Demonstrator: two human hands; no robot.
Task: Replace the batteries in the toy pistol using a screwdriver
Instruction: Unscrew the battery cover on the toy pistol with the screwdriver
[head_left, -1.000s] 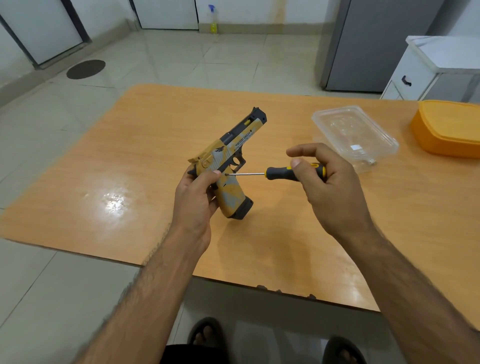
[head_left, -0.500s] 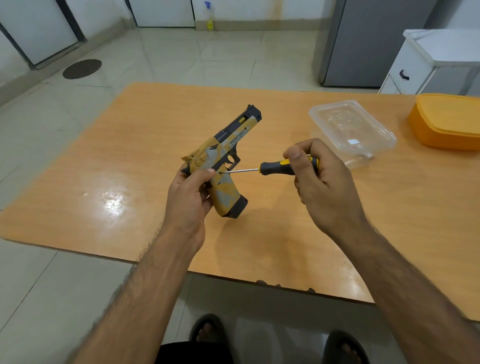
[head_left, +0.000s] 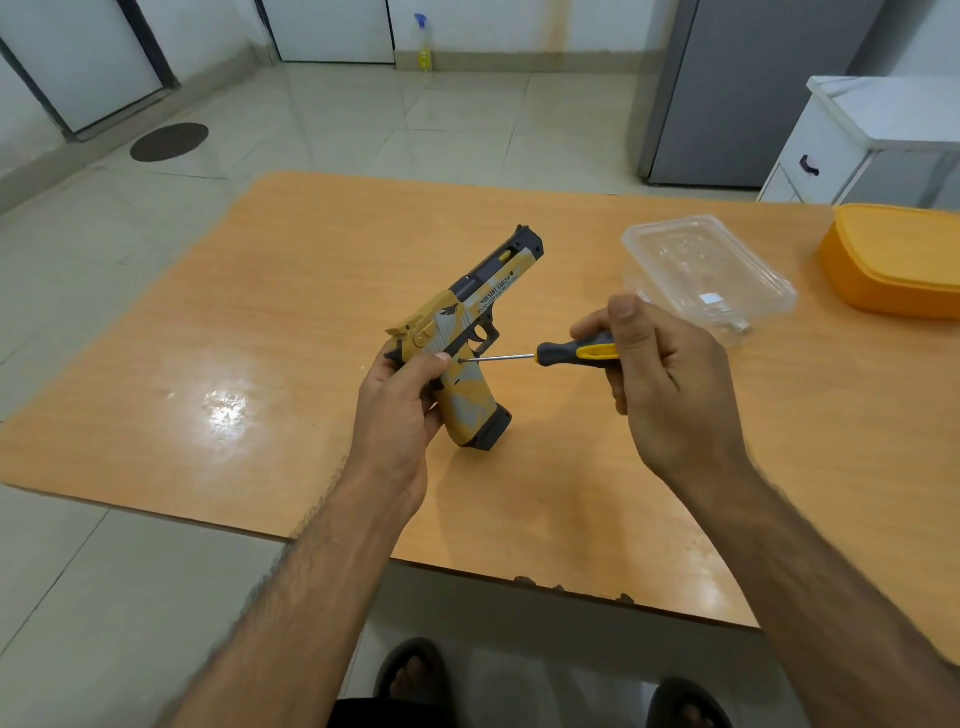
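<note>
Toy pistol (head_left: 470, 345), likely light rigid plastic, gripped at its rear by left hand (head_left: 402, 405); right hand (head_left: 660, 374) fingers pinch screwdriver (head_left: 569, 354) handle.

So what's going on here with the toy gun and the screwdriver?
A person is working on a toy pistol above a wooden table. The left hand holds it by the grip, muzzle pointing up and away. The right hand grips a black-and-yellow screwdriver, its tip set against the pistol's side just above the grip. Nothing looks opened yet. A clear plastic container and an orange box sit on the table beyond.
</note>
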